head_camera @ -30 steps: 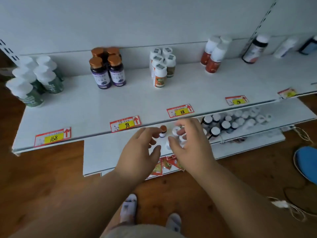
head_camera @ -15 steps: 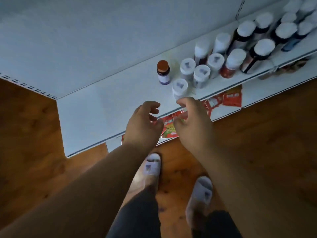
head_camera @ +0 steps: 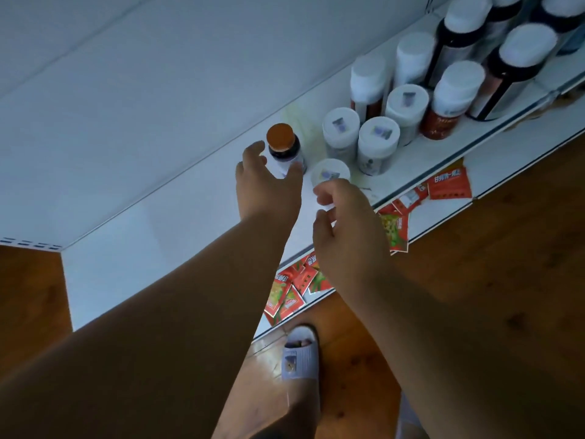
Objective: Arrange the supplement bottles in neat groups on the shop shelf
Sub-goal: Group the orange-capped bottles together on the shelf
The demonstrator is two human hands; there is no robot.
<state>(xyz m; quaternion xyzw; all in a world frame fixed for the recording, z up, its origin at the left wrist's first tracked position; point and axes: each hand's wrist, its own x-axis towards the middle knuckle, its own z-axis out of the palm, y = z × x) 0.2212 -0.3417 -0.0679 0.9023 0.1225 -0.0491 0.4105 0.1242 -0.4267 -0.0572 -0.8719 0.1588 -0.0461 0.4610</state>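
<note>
1. Reaching with our left hand (head_camera: 269, 185), fingers spread and not yet closed, we frame the orange-capped bottle (head_camera: 282, 147) standing alone on the shelf (head_camera: 177, 213).
2. Our right hand (head_camera: 345, 223) hovers loosely curled and empty, just above the nearest white-capped bottle (head_camera: 330, 174).
3. We should grip the body low and keep the bottle upright.
</note>
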